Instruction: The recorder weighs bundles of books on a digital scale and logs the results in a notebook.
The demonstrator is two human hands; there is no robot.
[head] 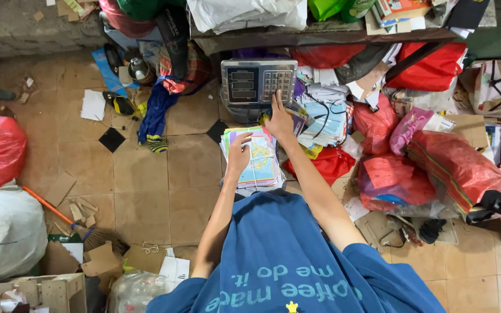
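Left hand [239, 152] is resting flat-ish on top of the tied stack of papers [254, 159], fingers loosely curled over the near-left edge, more steadying it than gripping. Right hand [279, 120] is stretched out past the stack with the fingers extended, reaching the bottom edge of the weighing scale's display panel [258, 80] — open, holding nothing as far as I can tell. The stack sits on the scale platform just below that panel, right in front of the person's knees, colourful map-looking sheet on top with string round it. My guess at what could go sideways: with a hand leaning on the bundle the reading would come out heavy, and the stack looks a bit skewed and overhangs at the near side, so a nudge could slide it off onto the tiled floor [146, 174]. The pile of loose papers and cable [327, 119] just to the right is crowding the platform too — if it's touching, that'd throw the weight off. Red bags [453, 168] all round, not much elbow room.
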